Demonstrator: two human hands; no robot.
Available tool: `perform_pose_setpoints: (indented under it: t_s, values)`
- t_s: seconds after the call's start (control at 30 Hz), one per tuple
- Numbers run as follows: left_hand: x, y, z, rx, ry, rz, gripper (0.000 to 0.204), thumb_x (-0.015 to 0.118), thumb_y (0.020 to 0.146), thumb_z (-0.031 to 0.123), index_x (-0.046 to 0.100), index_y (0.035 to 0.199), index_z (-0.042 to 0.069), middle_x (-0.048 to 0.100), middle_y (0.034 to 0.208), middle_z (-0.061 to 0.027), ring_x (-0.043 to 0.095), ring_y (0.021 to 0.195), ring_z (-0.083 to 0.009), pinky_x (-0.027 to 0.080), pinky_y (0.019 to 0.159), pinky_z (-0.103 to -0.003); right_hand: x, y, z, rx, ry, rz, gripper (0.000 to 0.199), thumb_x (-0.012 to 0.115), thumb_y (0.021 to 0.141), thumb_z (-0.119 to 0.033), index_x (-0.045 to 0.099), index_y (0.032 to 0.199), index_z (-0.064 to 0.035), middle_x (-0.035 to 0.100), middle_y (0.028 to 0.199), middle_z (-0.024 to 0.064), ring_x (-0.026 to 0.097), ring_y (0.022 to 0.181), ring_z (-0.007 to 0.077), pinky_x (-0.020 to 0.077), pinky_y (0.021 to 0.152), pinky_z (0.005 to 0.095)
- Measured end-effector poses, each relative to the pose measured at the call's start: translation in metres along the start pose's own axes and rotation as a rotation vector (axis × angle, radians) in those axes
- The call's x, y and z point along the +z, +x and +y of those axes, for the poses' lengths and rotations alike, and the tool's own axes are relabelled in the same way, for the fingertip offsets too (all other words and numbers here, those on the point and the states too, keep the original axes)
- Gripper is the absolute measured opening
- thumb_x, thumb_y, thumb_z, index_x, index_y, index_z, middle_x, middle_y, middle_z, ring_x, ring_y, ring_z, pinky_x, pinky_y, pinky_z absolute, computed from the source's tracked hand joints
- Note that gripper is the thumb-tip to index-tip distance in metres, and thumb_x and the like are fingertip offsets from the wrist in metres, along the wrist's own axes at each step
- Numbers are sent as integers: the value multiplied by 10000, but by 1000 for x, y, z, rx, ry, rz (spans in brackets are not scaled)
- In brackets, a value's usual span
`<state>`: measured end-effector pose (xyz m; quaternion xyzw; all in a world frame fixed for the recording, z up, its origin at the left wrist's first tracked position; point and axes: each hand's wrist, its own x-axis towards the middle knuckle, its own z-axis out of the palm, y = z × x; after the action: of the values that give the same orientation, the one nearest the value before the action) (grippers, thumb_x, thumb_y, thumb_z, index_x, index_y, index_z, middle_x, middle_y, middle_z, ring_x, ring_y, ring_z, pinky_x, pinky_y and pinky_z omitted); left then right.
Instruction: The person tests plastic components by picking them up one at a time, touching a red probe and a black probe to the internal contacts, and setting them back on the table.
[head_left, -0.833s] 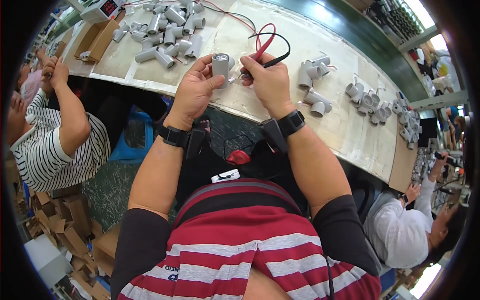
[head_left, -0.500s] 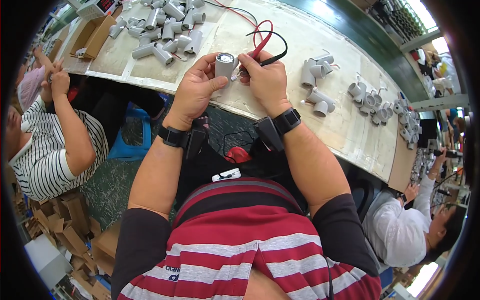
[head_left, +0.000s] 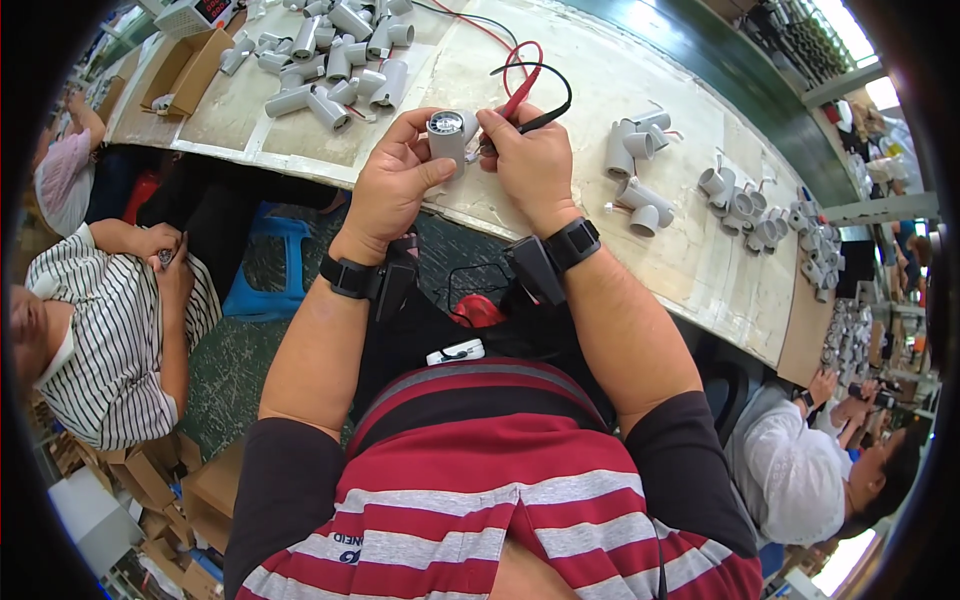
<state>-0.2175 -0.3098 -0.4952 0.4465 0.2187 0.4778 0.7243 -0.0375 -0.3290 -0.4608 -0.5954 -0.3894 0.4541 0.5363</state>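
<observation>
Beyond the left hand [head_left: 390,185], grey fittings [head_left: 338,60] lie near a box [head_left: 207,72].

Marking 1: dark-blue lettering [head_left: 348,548], upside down in view, in small and larger characters, on a pale-grey stripe of the red, grey and black striped fabric shirt [head_left: 480,450] | Marking 2: red digits on the dark display panel [head_left: 213,9] of the white box-shaped instrument [head_left: 181,19], upper left; values too small to read reliably.
</observation>
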Motion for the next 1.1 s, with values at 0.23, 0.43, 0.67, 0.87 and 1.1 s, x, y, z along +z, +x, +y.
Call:
perform_pose_setpoints:
  t_s: [0.23,0.43,0.67,0.87,1.1]
  values:
    - [0,-2,0,14,-11,-7,587,714,875,-93,529,1409,66,648,1281,-77,627,1167,-174,523,1009,-316,-1,-1,1,-24,-36,-28,208,741,966,-205,719,960,2,698,744,44,641,595,105,498,556,249]
    - [-1,-3,-1,7,41,0,598,690,859,-122,519,1399,70,640,1287,-90,626,1169,-177,536,1000,-319,0,0,6,-80,-56,-32,208,741,966,-209,718,950,-3,696,739,40,637,593,104,493,553,249]
    - [1,-5,0,-1,72,12,602,671,857,-135,513,1401,69,634,1293,-107,627,1177,-179,536,1007,-316,-1,0,6,-75,-81,-24,205,742,964,-205,720,945,-2,697,741,37,635,598,102,502,551,251]
    - [3,-6,1,2,82,17,604,671,856,-135,514,1403,69,633,1299,-106,624,1193,-183,530,1017,-316,-1,0,7,-96,-92,-19,209,741,965,-205,728,953,3,701,745,38,637,601,101,513,552,252]
    - [3,-6,0,6,91,18,601,668,851,-136,519,1399,60,633,1299,-102,622,1198,-183,526,1019,-313,-1,-1,6,-93,-91,-13,211,736,970,-200,734,960,10,706,754,42,636,605,98,516,552,252]
